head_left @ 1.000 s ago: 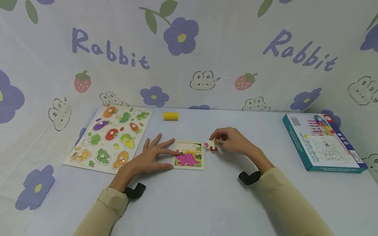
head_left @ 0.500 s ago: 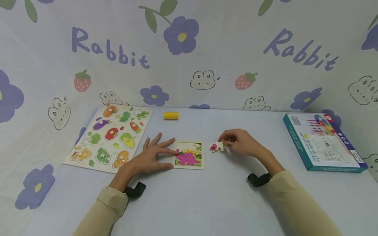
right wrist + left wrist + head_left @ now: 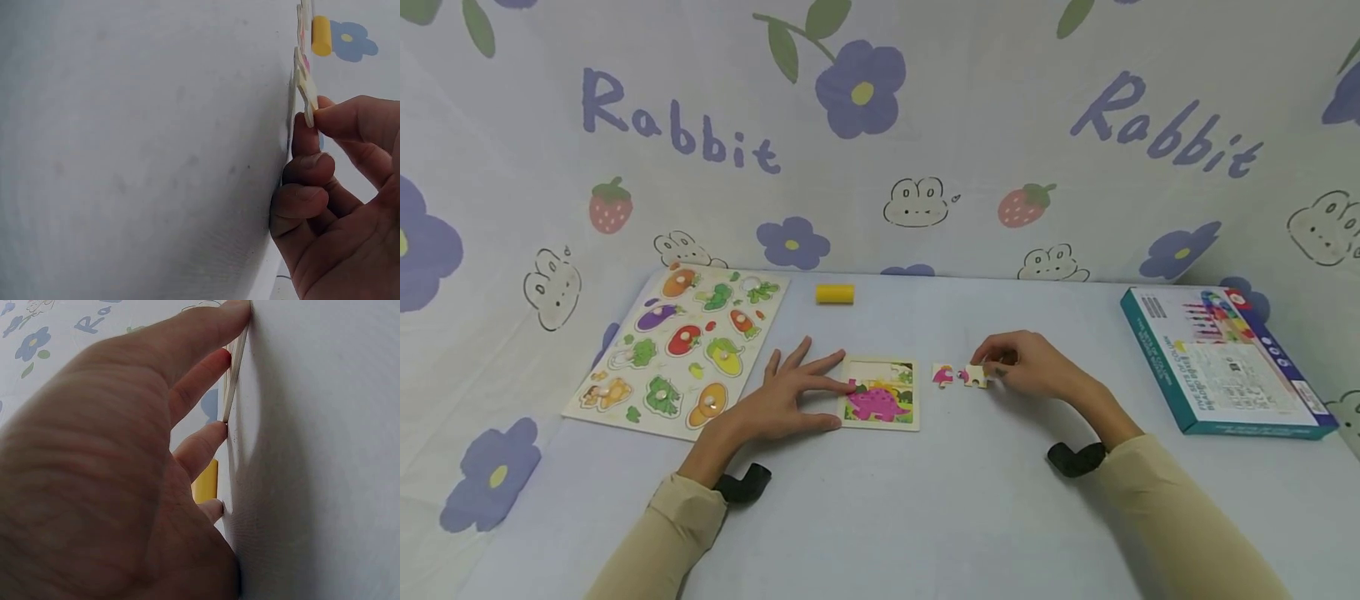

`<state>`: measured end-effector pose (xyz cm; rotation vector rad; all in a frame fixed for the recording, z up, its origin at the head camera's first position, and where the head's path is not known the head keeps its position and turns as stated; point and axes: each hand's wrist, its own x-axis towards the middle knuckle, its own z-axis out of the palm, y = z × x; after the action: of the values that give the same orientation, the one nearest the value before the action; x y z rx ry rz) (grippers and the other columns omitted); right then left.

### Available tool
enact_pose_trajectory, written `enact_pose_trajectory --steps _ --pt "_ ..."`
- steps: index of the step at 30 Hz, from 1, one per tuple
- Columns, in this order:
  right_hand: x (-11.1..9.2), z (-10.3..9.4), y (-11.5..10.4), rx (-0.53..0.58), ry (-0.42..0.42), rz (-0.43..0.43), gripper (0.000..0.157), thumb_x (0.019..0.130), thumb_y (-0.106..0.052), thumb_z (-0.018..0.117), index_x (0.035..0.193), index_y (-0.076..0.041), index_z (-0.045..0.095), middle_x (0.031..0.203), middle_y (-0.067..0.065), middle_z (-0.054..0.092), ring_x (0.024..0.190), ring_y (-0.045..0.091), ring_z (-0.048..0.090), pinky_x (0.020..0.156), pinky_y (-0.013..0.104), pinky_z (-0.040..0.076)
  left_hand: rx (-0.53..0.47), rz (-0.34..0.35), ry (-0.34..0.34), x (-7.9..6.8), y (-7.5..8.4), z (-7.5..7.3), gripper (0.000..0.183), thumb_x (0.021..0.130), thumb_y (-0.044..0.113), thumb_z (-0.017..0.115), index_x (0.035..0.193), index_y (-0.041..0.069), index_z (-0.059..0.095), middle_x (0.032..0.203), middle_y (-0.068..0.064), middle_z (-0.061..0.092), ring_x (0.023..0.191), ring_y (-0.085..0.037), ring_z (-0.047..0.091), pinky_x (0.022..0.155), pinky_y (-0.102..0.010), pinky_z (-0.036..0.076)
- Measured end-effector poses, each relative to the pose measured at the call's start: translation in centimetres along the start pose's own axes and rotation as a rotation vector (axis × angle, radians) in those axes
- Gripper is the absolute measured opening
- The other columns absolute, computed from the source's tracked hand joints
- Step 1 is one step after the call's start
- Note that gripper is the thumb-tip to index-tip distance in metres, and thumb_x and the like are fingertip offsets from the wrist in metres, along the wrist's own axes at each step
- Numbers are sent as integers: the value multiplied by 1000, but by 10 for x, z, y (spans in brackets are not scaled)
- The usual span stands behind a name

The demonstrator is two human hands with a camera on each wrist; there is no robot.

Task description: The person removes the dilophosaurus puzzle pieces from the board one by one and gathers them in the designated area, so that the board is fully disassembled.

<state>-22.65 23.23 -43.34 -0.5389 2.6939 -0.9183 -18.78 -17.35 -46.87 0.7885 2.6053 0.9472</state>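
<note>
Though in the right grip (image 3: 1036, 364), puzzle piece (image 3: 976, 377) mostly beyond fingertips (image 3: 326, 119).

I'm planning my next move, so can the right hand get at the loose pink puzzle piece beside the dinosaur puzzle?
Probably not yet: the right hand pinches a cream puzzle piece, which sits between that hand and the pink puzzle piece. With that one set aside, the way looks free.

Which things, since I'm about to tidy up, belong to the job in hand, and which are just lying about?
In the job:
dinosaur puzzle, touched by the left hand
puzzle piece, pinched by the right hand
second piece, lying between those two

Apparently just lying about:
vegetable board
yellow cylinder
flat box
</note>
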Motion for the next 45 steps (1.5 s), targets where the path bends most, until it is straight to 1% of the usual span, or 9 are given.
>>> enact_pose_trajectory --steps 8,16,22,28,38,45 --pt "1 3 5 -8 -5 -5 20 99 -6 65 112 -13 78 99 6 72 87 19 57 74 29 47 -6 1 3 0 1 -1 52 91 43 80 141 35 69 176 3 31 168 -41 -7 127 -73 -17" --pt "2 5 7 -36 11 -28 19 100 -6 65 111 -13 78 95 4 71 84 18 55 70 28 45 -1 -2 2 0 1 0 52 91 44 80 142 36 68 176 3 31 168 -41 -7 128 -72 -17" --pt "3 7 7 -44 12 -29 19 100 -6 65 111 -13 78 94 4 70 82 17 54 68 28 43 -1 -2 2 0 2 0 53 91 43 80 142 34 69 176 2 31 168 -41 -7 128 -72 -16" --pt "4 7 5 -48 11 -16 19 100 -7 65 112 -12 78 95 5 70 83 18 54 69 27 44 -3 3 2 0 2 0 52 92 42 80 142 33 69 176 2 31 168 -41 -7 127 -73 -16" --pt "3 7 3 -62 21 -12 19 100 -7 65 111 -12 79 97 6 72 87 19 56 74 29 47 -1 4 8 0 0 1 51 92 44 80 141 36 69 176 3 32 168 -41 -6 127 -74 -16" --pt "3 8 3 -61 19 -11 19 100 -7 64 111 -12 79 97 6 72 86 19 56 73 30 46 -3 5 3 0 -1 1 52 92 44 80 141 36 69 176 4 30 168 -40 -7 127 -73 -17"
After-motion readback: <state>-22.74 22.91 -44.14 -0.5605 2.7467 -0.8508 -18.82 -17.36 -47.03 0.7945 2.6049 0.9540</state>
